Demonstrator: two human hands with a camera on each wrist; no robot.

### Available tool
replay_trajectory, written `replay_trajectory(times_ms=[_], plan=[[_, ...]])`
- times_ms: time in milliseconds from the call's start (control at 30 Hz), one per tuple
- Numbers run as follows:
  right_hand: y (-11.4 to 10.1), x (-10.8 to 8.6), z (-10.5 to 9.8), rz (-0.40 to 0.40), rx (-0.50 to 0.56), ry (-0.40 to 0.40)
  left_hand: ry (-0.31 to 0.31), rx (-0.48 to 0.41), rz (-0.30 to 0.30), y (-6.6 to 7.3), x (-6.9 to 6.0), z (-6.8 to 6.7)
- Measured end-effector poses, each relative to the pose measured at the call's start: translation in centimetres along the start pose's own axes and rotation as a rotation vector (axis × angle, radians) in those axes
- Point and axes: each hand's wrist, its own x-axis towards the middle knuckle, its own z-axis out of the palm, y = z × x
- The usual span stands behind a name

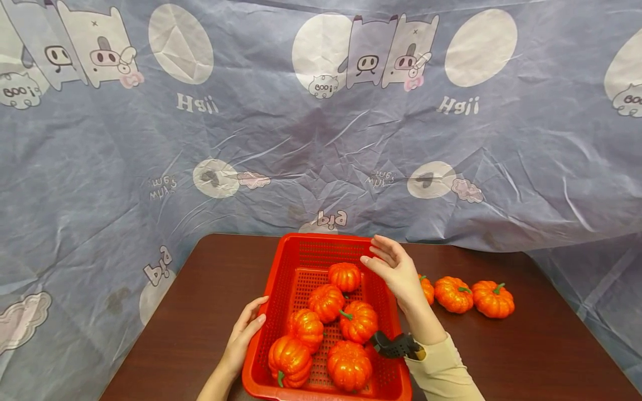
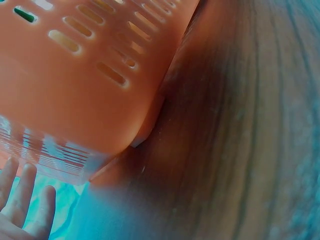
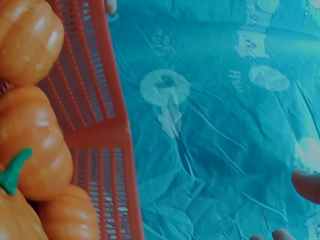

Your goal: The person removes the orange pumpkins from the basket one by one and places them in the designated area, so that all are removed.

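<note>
A red plastic basket with slotted walls stands on the table and holds several shiny orange toy pumpkins with green stems. My left hand rests against the basket's left side, thumb near the rim; its fingers look straight in the left wrist view, beside the basket wall. Over the basket's right rim, my right hand hovers with fingers spread and nothing in its grasp. In the right wrist view, some pumpkins lie inside the basket, and only fingertips of that hand show at the edge.
To the right of the basket, three more pumpkins sit in a row on the dark brown table, the nearest partly hidden by my right hand. A grey-blue printed cloth hangs behind the table.
</note>
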Motion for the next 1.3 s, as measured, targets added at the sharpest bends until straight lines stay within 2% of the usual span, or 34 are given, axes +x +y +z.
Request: replay_trajectory(times_ms=[333, 600, 700, 833, 933, 1300], plan=[[1.5, -0.1, 2.4, -0.012, -0.064, -0.099, -0.004, -0.026, 0.018, 0.1, 0.0, 0.1], [3.0, -0.1, 3.9, 0.022, -0.167, -0.168, 0.002, -0.014, 0.014, 0.0, 0.0, 0.1], [2.6, -0.5, 4.4, 0.019, -0.202, -0.194, 0.003, 0.003, 0.010, 0.0, 0.0, 0.1], [3.5, -0.5, 4.7, 0.027, -0.238, -0.231, 0.007, 0.020, 0.013, 0.1, 0.0, 0.1], [5.1, -0.1, 4.7, 0.042, -0.262, -0.250, -0.001, 0.013, 0.016, 0.1, -0.1, 0.2], [6.0, 0.0, 5.1, 0.071, -0.329, -0.279, 0.002, 0.036, 0.023, 0.1, 0.0, 0.1]])
